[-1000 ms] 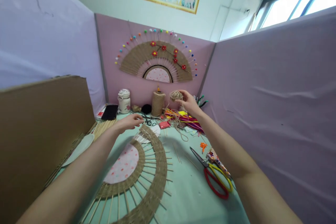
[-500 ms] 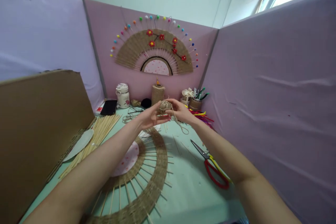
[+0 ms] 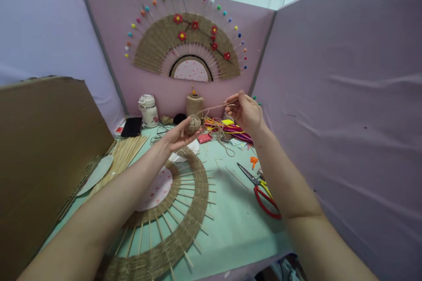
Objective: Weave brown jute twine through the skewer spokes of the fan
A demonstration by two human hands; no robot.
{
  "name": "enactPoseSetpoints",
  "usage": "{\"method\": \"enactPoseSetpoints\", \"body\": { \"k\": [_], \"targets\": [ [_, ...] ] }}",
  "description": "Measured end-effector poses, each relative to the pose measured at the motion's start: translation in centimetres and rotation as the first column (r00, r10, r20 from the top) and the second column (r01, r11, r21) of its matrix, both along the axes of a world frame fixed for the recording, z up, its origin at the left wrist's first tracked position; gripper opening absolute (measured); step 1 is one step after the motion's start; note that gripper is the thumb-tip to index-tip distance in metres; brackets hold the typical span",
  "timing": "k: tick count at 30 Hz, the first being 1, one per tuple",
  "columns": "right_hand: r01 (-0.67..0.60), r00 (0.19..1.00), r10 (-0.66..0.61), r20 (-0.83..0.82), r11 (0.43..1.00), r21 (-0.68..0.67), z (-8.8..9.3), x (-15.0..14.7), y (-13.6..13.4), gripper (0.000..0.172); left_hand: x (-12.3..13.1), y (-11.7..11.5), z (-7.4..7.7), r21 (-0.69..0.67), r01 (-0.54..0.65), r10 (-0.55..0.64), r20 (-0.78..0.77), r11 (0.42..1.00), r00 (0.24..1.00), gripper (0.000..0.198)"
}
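My left hand (image 3: 180, 135) holds a small ball of twine (image 3: 194, 125) above the table. To the right and slightly higher, my right hand (image 3: 245, 110) pinches the strand (image 3: 217, 106) that runs taut from the ball. Loose twine (image 3: 229, 151) hangs and loops down below, between the hands. Under my left forearm lies a half-round woven fan (image 3: 199, 193) with thin sticks radiating through it and a pink dotted centre (image 3: 160, 189), partly covered by the arm.
Red-handled scissors (image 3: 265, 202) lie by my right forearm. Bamboo sticks (image 3: 130, 151), a phone (image 3: 132, 127) and a cardboard sheet (image 3: 49, 153) are at left. A white jar (image 3: 148, 112), a twine spool (image 3: 194, 105) and coloured pipe cleaners (image 3: 231, 129) stand or lie behind. A finished fan (image 3: 154, 48) hangs on the partition.
My right hand has left the ball and moved right and up, drawing out a strand. My left hand keeps the ball. The view has tilted down.
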State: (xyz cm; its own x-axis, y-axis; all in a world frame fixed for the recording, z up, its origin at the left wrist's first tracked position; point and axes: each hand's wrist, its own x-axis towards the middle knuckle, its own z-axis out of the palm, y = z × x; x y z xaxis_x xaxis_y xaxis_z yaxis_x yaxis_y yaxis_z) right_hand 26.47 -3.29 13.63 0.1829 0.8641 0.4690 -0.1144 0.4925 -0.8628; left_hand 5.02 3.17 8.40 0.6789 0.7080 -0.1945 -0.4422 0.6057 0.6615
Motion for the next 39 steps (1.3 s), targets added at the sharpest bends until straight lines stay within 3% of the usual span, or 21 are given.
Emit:
{"method": "enactPoseSetpoints", "body": {
  "k": [4,7,11,14,19,23,26,29,33,39],
  "targets": [
    [0.025,0.998,-0.019,-0.068,0.995,0.094,0.9,-0.5,-2.5,0.043,0.3,0.1,-0.7,-0.151,-0.053,0.063,0.063,0.987,0.996,0.024],
    [0.127,0.982,-0.096,-0.163,0.972,0.197,1.5,-0.4,-4.3,0.040,-0.5,0.9,-1.1,-0.201,-0.073,0.086,0.060,0.977,0.994,0.020],
    [0.278,0.929,-0.177,-0.326,0.914,0.296,1.7,0.7,-5.4,0.038,-2.6,2.0,-1.6,-0.179,-0.139,0.149,0.045,0.974,0.988,0.018],
    [0.369,0.902,-0.264,-0.343,0.882,0.292,1.6,1.3,-5.3,0.041,-3.5,2.3,-1.8,-0.157,-0.138,0.145,0.031,0.978,0.989,0.023],
    [0.437,0.874,-0.331,-0.356,0.856,0.276,1.7,1.9,-5.5,0.043,-2.9,2.5,-2.2,-0.132,-0.072,0.075,0.016,0.989,0.997,0.041],
    [0.472,0.839,-0.309,-0.448,0.823,0.316,1.8,3.7,-6.4,0.039,-3.0,3.6,-3.0,-0.126,-0.091,0.085,-0.046,0.988,0.995,0.040],
    [0.529,0.763,-0.267,-0.589,0.782,0.330,1.9,5.1,-6.9,0.036,-4.1,4.5,-3.3,-0.178,-0.259,0.244,-0.103,0.949,0.964,0.028],
    [0.576,0.664,-0.232,-0.711,0.765,0.289,2.2,5.4,-7.3,0.038,-5.6,5.1,-3.2,-0.300,-0.389,0.374,-0.109,0.871,0.921,0.021],
    [0.581,0.608,-0.184,-0.773,0.767,0.274,2.6,5.2,-7.8,0.038,-6.8,6.0,-2.9,-0.399,-0.466,0.454,-0.131,0.790,0.882,0.028],
    [0.672,0.547,-0.222,-0.807,0.691,0.266,3.3,5.2,-9.3,0.043,-7.2,8.3,-2.8,-0.374,-0.555,0.540,-0.154,0.743,0.827,0.030]
  ]
}}
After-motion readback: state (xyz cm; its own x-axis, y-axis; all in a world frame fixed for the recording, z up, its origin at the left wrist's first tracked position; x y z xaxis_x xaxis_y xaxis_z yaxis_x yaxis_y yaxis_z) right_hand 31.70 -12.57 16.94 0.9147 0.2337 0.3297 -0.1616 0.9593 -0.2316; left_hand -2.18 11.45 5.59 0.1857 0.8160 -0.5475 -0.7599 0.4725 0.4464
